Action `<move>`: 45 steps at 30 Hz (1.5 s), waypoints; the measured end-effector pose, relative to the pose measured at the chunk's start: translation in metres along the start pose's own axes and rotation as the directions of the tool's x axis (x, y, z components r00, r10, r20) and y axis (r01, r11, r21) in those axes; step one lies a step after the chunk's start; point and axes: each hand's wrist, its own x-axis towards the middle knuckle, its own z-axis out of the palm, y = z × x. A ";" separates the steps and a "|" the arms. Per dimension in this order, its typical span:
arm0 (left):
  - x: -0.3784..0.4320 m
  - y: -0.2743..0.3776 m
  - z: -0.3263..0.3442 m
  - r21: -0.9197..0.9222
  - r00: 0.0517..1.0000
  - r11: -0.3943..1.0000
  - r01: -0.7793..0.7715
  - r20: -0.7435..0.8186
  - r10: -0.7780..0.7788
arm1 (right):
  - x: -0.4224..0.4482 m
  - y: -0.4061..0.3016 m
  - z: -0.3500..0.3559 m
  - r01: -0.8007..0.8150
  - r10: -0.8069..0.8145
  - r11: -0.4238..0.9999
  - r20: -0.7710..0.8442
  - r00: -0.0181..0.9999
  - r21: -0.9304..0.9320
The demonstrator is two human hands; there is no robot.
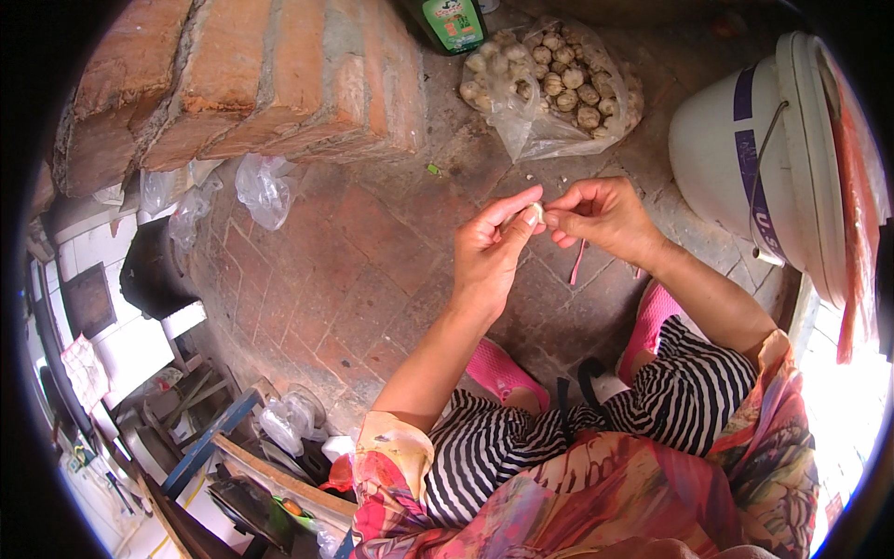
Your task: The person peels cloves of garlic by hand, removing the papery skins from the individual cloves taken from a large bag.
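My left hand (491, 241) pinches a small whitish piece (537, 209) between thumb and fingers, in the air above the brick floor (363, 258). From the right, the thumb and forefinger of my right hand (599, 215) close on the edge of the same piece. Fingers cover most of it, so its exact kind is hard to tell. Beyond my hands, a clear plastic bag (525, 138) lies open on the floor. It is filled with round, pale brown, ridged bulbs or nuts (569, 78). A narrow pink strip (577, 263) shows below my right hand.
A white lidded bucket (712, 140) with a wire handle stands at the right. Brick masonry (279, 84) juts in at upper left, near a green-labelled bottle (454, 24). Crumpled plastic bags (264, 190) lie left. A blue-and-wood frame (279, 475) with clutter stands at lower left.
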 end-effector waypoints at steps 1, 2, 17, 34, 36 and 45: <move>0.000 0.001 0.001 -0.005 1.000 1.000 0.002 0.001 -0.002 | 0.000 0.000 -0.001 -0.013 0.013 1.000 0.003 1.000 0.009; 0.000 0.001 0.001 -0.010 1.000 1.000 0.005 0.002 -0.005 | 0.000 0.000 -0.001 -0.017 0.016 1.000 0.008 1.000 0.014; 0.001 -0.004 -0.005 -0.117 0.998 0.992 0.052 0.028 -0.049 | -0.001 -0.003 -0.001 -0.031 0.030 0.998 0.009 0.999 0.047; 0.000 -0.002 -0.005 -0.113 0.996 0.990 0.085 0.014 -0.084 | -0.002 -0.004 0.000 -0.048 0.047 0.998 0.013 0.999 0.037; 0.001 -0.002 -0.004 -0.110 0.997 0.991 0.080 0.002 -0.080 | -0.002 -0.003 0.003 -0.016 0.016 1.000 0.011 1.000 0.024; -0.001 -0.002 -0.002 -0.116 0.997 0.990 0.080 -0.008 -0.082 | -0.001 0.000 0.000 -0.031 0.029 0.997 0.041 0.999 0.067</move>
